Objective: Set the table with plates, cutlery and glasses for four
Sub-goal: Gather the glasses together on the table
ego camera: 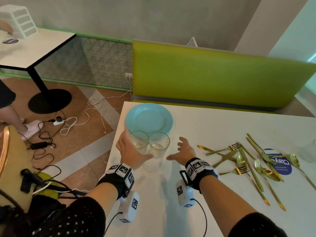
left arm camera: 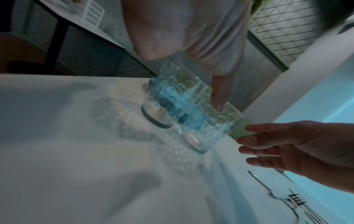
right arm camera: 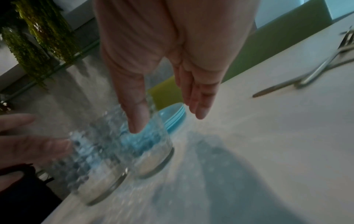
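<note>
Two textured clear glasses stand side by side near the table's left edge, just in front of a stack of light blue plates point(ego camera: 148, 118). My left hand point(ego camera: 130, 149) holds the left glass point(ego camera: 138, 141), fingers on its outer side and thumb across the front. The right glass point(ego camera: 159, 144) stands free. My right hand point(ego camera: 183, 149) hovers beside it, fingers spread and holding nothing. In the right wrist view its thumb point(right arm camera: 136, 118) hangs close over the right glass point(right arm camera: 151, 151). Gold forks, knives and spoons point(ego camera: 248, 161) lie scattered to the right.
Another glass point(ego camera: 307, 151) stands at the far right by a blue round sticker point(ego camera: 280, 164). A green bench back point(ego camera: 213, 74) runs behind the white table point(ego camera: 213, 120). Cables and a power strip point(ego camera: 58, 121) lie on the floor to the left, where a person's leg point(ego camera: 10, 115) shows.
</note>
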{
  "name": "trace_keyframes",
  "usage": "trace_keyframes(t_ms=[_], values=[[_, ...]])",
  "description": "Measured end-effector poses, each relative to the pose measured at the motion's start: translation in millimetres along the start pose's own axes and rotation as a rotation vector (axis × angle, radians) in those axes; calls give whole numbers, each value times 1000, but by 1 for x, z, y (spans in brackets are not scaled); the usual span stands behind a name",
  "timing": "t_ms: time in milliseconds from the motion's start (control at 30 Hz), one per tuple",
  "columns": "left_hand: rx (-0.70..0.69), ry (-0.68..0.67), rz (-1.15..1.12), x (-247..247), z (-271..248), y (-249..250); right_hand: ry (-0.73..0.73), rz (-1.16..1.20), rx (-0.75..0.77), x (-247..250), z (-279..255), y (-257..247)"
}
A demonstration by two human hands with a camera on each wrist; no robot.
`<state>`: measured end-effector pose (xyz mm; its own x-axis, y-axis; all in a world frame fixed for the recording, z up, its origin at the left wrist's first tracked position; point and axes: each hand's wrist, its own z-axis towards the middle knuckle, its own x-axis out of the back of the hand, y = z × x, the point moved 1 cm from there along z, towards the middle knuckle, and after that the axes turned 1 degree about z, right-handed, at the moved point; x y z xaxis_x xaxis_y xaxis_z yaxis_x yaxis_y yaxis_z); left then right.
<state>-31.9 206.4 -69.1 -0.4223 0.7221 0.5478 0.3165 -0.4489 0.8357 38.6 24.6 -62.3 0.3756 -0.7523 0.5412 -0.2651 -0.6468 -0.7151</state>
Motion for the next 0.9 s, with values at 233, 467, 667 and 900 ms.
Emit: trace_keyframes(t_ms=[233,467,667,900], values=[[-351,84,-58,-29,-12,87,194,2,-50,97,-24,16],[-456,-187,-80,-114,-30,193,408,47,-180,223,-51,77],[-489,-370,-57,-216,-45,265,612,136,-363,325,-46,171],[-394,-683,118,-359,-63,324,778,286,-561,429,-39,299]])
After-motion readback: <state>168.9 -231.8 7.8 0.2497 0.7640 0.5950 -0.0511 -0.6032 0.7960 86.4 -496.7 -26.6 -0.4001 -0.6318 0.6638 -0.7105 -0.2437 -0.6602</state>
